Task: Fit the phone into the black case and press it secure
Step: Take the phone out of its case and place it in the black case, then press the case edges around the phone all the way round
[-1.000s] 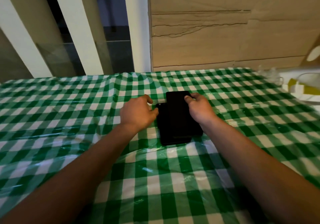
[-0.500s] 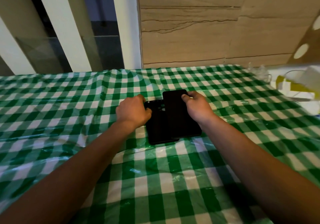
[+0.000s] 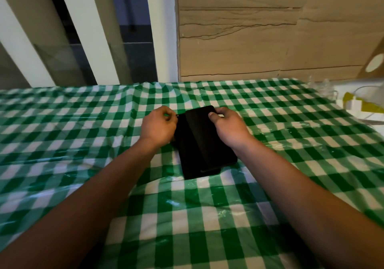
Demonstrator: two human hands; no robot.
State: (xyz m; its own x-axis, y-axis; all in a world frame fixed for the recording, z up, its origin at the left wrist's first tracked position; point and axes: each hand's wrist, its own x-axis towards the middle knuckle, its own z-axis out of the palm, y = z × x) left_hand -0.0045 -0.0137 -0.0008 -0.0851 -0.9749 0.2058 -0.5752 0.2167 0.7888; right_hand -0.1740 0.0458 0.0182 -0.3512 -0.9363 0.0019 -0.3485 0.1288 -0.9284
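A black phone (image 3: 204,135) lies slanted on top of the black case (image 3: 188,160) in the middle of the green-and-white checked tablecloth (image 3: 83,144). The phone overlaps the case's right part and juts past its far and right edges. My right hand (image 3: 227,126) grips the phone's far right corner, thumb on its face. My left hand (image 3: 159,126) pinches the case's far left corner with curled fingers. The case's near end lies flat on the cloth.
A cardboard panel (image 3: 270,29) stands behind the table. White slats and dark glass (image 3: 99,29) fill the back left. White and yellow items with a cable (image 3: 357,104) sit at the right edge. The cloth is wrinkled around the case.
The phone has slid left and toward me over the case, so the two overlap more. Both hands keep their grips at the far corners.
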